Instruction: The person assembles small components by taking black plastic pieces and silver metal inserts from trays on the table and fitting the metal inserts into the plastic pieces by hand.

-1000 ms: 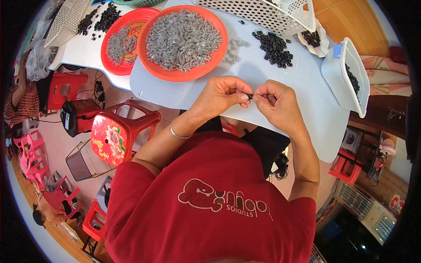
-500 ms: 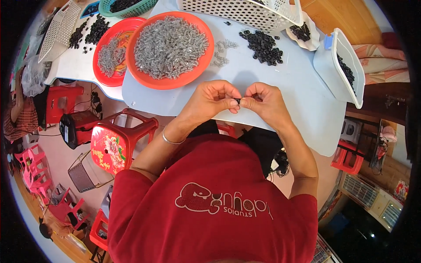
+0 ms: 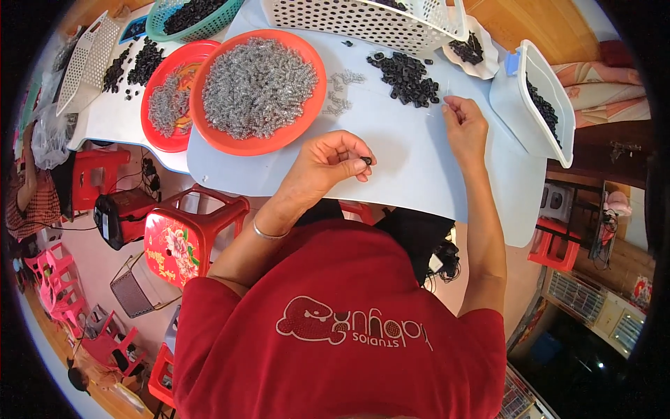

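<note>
Above the table's near edge, my left hand (image 3: 326,164) pinches a small black plastic piece (image 3: 366,160) between thumb and fingertips. My right hand (image 3: 466,129) is farther out to the right, its fingers bent and the thumb slightly apart from the forefinger. No piece shows between those fingertips. Just beyond and left of them lies a loose pile of small black plastic pieces (image 3: 405,80). Left of the pile are a few scattered small metal springs (image 3: 340,91). A large orange-red dish (image 3: 258,145), heaped with such springs, stands left of my left hand.
A smaller red dish (image 3: 150,133) with springs adjoins it. White perforated basket (image 3: 363,31) stands at the back. A scalloped dish (image 3: 481,68) and pale bin (image 3: 516,119), both with black pieces, stand right. Farther left are a green basket (image 3: 209,26) and red stool (image 3: 171,241).
My right hand has left the black piece and moved right and away, beside the black pile. My left hand stays near the table edge, still pinching the piece.
</note>
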Available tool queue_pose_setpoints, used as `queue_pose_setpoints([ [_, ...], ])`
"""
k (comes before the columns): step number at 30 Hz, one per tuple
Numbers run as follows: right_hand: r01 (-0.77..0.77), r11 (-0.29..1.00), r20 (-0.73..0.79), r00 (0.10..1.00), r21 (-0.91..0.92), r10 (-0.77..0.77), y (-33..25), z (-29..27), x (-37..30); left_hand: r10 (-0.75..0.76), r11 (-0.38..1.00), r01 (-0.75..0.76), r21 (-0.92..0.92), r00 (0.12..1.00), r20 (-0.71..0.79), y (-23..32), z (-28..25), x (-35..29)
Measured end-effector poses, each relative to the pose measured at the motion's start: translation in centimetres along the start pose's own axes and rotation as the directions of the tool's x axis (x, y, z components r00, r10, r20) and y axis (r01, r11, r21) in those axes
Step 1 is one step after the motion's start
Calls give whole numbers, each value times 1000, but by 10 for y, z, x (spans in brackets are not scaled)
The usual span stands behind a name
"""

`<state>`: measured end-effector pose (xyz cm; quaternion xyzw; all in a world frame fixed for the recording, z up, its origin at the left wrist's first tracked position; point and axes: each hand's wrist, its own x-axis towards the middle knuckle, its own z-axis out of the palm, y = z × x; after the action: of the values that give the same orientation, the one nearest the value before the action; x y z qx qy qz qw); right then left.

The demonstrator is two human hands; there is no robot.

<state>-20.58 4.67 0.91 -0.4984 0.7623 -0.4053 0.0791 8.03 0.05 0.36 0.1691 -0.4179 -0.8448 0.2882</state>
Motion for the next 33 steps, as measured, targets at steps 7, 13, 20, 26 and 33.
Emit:
queue_pose_setpoints([
  [7,-39,999,27,999,-22,39,10,6,13,-10,1000,10,16,1000,1,1,1,0],
  [13,34,999,44,999,-42,-32,-2,17,20,-29,999,29,17,1000,-9,4,3,-1],
  [20,356,911,146,932,-209,-331,-26,29,3,-24,1000,24,18,1000,-18,4,5,-2],
  [26,520,820,225,851,-237,-475,-23,17,-11,-13,1000,12,15,1000,4,2,2,-2],
  [33,269,963,90,959,-4,-267,-7,1,-16,-13,999,13,30,1000,2,1,0,-2],
])
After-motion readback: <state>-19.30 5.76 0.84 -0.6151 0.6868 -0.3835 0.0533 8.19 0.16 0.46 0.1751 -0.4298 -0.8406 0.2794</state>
